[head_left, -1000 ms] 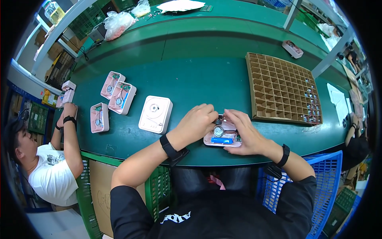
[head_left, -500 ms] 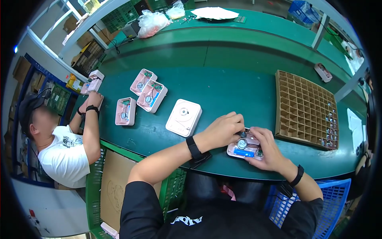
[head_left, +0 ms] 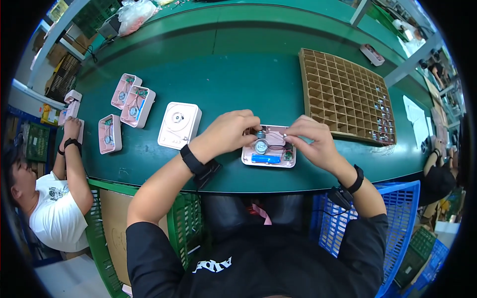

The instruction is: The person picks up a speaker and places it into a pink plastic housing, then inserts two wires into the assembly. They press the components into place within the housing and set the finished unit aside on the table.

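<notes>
An open pale pink plastic housing point(head_left: 244, 162) lies on the table in front of me. Inside it sit a round silver speaker point(head_left: 261, 146), a blue cylindrical battery point(head_left: 266, 159), a small green circuit board point(head_left: 288, 156) and thin wires. My left hand point(head_left: 229, 133) is closed at the housing's upper left corner, thumb and fingers on a small dark round part point(head_left: 260, 134). Over the upper right side, my right hand point(head_left: 315, 141) pinches a tiny white wire connector point(head_left: 284, 135) between thumb and forefinger.
Left of me lie a closed white case point(head_left: 180, 124) and several open pink housings point(head_left: 110, 134). A cardboard divider box point(head_left: 343, 89) stands at the right, another pink part point(head_left: 372, 54) beyond it. Blue point(head_left: 397, 208) and green point(head_left: 107, 248) crates flank me. At the left, a co-worker point(head_left: 54, 208) handles pink parts.
My right hand has let go of the housing's right side and now pinches the white connector. The left hand stays at the dark round part. The housing now sits straighter; the whole view has shifted.
</notes>
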Tool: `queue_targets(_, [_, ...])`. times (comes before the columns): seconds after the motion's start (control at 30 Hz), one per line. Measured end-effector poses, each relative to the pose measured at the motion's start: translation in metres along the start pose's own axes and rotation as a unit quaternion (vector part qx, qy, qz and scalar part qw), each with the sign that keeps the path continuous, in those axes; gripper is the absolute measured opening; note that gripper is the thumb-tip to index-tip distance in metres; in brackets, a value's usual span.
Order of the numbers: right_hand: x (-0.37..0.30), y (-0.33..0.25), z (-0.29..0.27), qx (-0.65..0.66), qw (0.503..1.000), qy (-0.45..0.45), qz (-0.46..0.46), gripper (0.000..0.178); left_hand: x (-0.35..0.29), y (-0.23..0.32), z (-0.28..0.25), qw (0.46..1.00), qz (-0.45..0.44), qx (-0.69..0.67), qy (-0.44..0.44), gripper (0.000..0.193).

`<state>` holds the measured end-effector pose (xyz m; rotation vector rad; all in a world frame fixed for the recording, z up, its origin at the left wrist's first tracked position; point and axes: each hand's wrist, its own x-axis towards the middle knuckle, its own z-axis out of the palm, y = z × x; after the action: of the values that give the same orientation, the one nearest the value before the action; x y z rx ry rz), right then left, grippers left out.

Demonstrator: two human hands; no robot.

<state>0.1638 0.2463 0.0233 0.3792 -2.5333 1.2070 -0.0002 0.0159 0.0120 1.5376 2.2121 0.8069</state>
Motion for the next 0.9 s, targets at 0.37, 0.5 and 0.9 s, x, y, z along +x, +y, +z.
queue_targets(0.37, [0.001,-0.003,0.009,0.120,0.988,-0.045,0.090,0.012,-0.002,-0.014,-0.019,0.978,0.188,0.076,0.041,0.024])
queue_targets(0.5, [0.000,0.001,0.009,0.142,0.986,-0.052,0.076,0.014,-0.011,0.027,-0.008,0.975,0.221,0.006,-0.007,0.028])
queue_targets(0.9, [0.012,-0.002,0.013,0.048,0.993,-0.095,0.050,0.018,-0.015,0.007,0.006,0.962,0.242,0.120,-0.039,0.028])
